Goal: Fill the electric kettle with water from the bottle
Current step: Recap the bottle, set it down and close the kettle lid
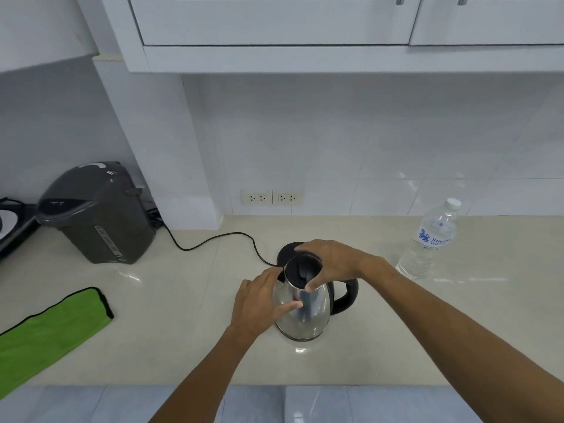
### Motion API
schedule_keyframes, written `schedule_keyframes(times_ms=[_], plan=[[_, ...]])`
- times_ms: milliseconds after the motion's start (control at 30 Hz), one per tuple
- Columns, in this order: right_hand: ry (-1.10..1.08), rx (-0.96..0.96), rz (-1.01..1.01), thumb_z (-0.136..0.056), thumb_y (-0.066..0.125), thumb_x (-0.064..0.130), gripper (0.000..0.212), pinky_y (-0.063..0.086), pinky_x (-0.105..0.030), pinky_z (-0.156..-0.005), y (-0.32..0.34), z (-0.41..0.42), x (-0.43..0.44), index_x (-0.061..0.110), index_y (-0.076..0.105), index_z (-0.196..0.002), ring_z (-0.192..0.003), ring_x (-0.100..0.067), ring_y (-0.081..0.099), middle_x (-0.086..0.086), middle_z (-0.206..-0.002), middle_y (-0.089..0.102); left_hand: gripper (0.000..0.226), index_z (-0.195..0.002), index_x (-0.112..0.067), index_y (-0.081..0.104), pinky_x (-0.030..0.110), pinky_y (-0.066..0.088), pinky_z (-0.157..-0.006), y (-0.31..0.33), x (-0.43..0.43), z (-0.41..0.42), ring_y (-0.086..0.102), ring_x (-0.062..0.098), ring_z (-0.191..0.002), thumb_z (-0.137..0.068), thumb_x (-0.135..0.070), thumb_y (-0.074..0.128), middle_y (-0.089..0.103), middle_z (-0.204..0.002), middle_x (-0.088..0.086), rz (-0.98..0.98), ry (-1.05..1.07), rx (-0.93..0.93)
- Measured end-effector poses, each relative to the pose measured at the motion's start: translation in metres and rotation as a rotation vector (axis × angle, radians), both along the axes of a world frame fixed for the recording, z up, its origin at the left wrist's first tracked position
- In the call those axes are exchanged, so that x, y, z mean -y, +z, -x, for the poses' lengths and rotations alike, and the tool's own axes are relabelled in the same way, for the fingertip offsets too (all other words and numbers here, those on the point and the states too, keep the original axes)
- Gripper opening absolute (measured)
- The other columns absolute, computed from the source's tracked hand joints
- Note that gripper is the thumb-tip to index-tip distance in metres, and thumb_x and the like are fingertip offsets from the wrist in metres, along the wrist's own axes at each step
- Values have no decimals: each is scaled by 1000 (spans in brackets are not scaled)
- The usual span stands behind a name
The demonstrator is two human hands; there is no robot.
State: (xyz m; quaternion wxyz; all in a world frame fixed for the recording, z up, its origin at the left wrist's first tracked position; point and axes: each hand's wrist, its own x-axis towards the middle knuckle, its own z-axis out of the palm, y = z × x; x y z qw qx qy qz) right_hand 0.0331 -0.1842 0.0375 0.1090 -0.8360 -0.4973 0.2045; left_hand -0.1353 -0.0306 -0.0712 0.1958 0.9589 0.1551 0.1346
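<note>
Kettle (303, 312) at frame centre: we brace its steel side with our spread left hand (259, 300) while our right hand (328, 264) pinches the lid (302, 270) rim, apparently to open it.

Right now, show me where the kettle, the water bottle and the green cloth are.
kettle (305, 312): head view, on its shiny steel body.
water bottle (433, 236): head view, on its label.
green cloth (52, 328): head view, on the middle of the fabric.
</note>
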Motion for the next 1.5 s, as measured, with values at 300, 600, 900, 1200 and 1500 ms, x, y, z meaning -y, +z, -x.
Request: schedule_keyframes(times_ms=[300, 600, 900, 1200, 1500], plan=[[-401, -301, -156, -63, 90, 59, 104, 46, -30, -100, -43, -24, 72, 35, 38, -151, -133, -23, 52, 3, -148, 50, 91, -149, -43, 44, 37, 52, -109, -7, 2, 3, 57, 6, -133, -71, -70, 84, 55, -146, -24, 418, 48, -8], [-536, -213, -185, -86, 78, 39, 49, 46, -22, -68, -97, -4, 80, 15, 55, -123, -83, -16, 62, 1, -91, 65, 75, -135, -38, 48, 20, 43, -98, -18, 8, -1, 56, 2, -129, -77, -38, 95, 63, -121, -25, 726, 112, -35], [-694, -188, -267, -94, 70, 33, 30, 42, -23, -65, -99, 1, 74, 11, 64, -113, -85, -21, 61, -8, -96, 68, 66, -137, -29, 46, 9, 43, -87, -15, 10, 0, 61, 5, -116, -87, -40, 87, 65, -123, -12, 745, 48, -46], [-677, -139, -289, -95, 68, 37, 31, 42, -27, -69, -66, -19, 65, 11, 64, -110, -85, -22, 61, -10, -97, 68, 67, -139, -28, 47, 14, 41, -93, 13, -4, -21, 56, -8, -111, -87, -41, 87, 62, -121, -21, 731, 3, 15], [-660, -105, -348, -95, 68, 37, 31, 40, -21, -62, -42, -84, 41, 11, 64, -111, -85, -23, 61, -8, -94, 66, 73, -145, -24, 47, 30, 46, -108, 37, -33, -88, 59, 4, -130, -86, -42, 87, 66, -134, -13, 733, -34, 65]])
